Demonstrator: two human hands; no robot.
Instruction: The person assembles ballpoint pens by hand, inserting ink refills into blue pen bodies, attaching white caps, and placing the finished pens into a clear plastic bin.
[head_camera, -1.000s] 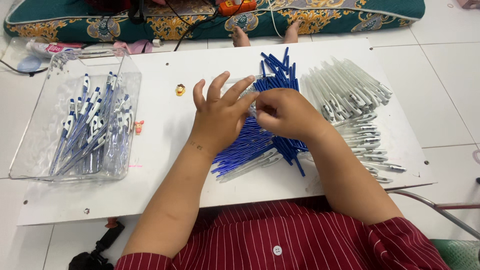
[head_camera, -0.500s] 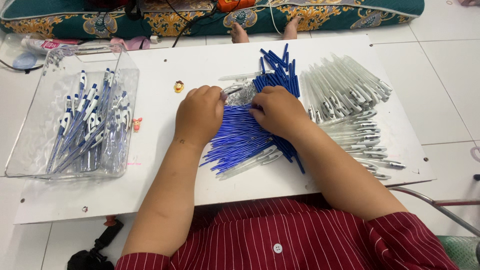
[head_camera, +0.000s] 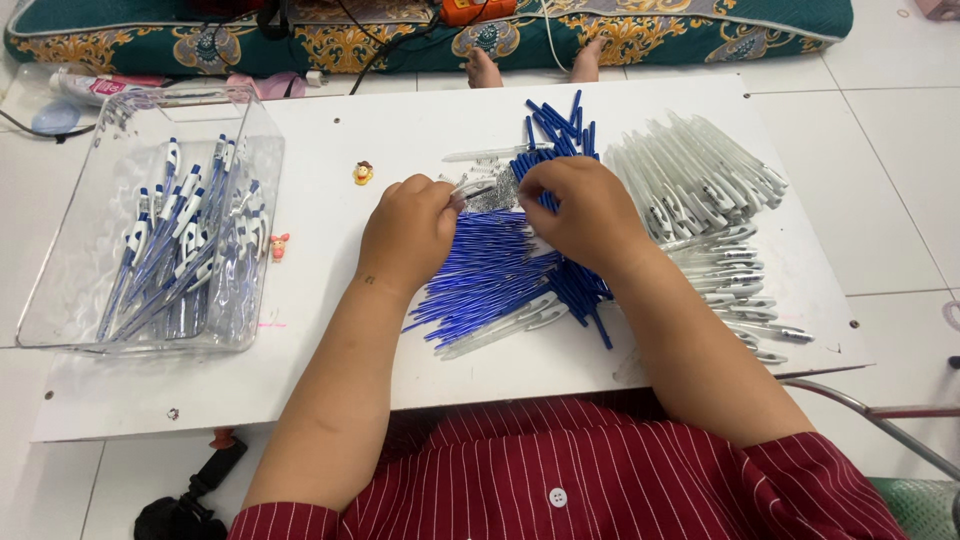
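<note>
My left hand (head_camera: 408, 232) is closed around a clear pen barrel (head_camera: 470, 188), pinching its end. My right hand (head_camera: 588, 212) has its fingers closed at the barrel's other end, over a small heap of metal springs (head_camera: 492, 196). Both hands rest on a pile of blue refills (head_camera: 490, 275) in the middle of the white board (head_camera: 330, 330). What the right fingers pinch is hidden under the hand. More blue parts (head_camera: 560, 125) lie behind the right hand.
A clear plastic bin (head_camera: 75, 270) of finished blue-and-white pens (head_camera: 170, 250) stands at the left. Clear pen barrels (head_camera: 700, 185) are heaped at the right. Two small toy figures (head_camera: 362, 173) (head_camera: 279, 245) lie on the board. Another person's feet (head_camera: 530, 65) show beyond the far edge.
My left hand went from spread flat over the refills to closed on a clear barrel. My right hand moved up to meet it at the springs.
</note>
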